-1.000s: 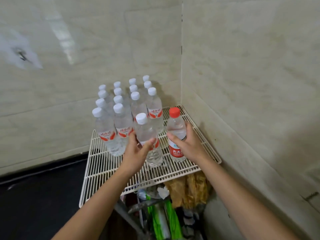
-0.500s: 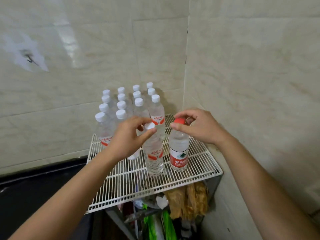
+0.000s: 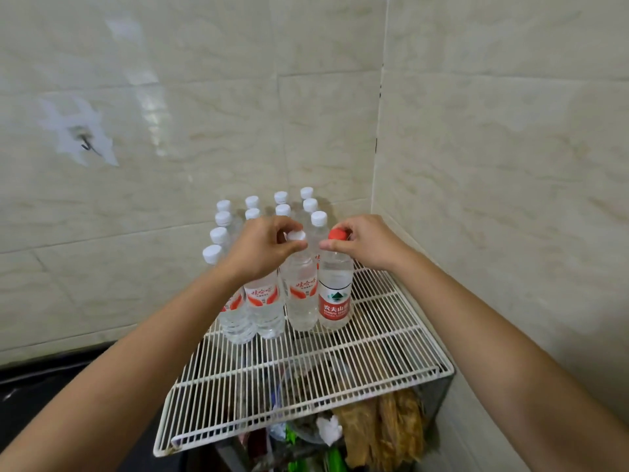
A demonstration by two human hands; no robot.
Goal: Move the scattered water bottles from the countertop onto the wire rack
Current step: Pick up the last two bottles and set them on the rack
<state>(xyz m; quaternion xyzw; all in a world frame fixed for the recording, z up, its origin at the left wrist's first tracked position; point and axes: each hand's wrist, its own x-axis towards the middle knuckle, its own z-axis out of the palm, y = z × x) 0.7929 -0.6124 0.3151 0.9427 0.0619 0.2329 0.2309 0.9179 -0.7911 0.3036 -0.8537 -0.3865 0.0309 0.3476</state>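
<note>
Water bottles point(image 3: 263, 301) stand upright in a tight block at the back of the wire rack point(image 3: 340, 369), pushed towards the tiled corner. At the block's front edge two more stand side by side, touching. One is a white-capped bottle point(image 3: 301, 298), whose cap the left hand point(image 3: 262, 248) pinches between thumb and curled fingers. The other is a red-capped bottle point(image 3: 335, 301), whose cap the right hand point(image 3: 367, 241) pinches the same way. Both bases appear to sit on the wires.

The risk, as I judge it, is the footing. Thin parallel wires give a narrow base little to settle on. With a hold so high up, a sideways tug on letting go could tip a bottle into its neighbours and topple the row.

The rack rests over clutter point(image 3: 384, 427); whether it is fastened I cannot tell, so weight at the back might rock it. Around it are pale glossy wall tiles point(image 3: 204, 97), a hook point(image 3: 86, 144) on the left wall, and a dark countertop point(image 3: 51, 386) low on the left
</note>
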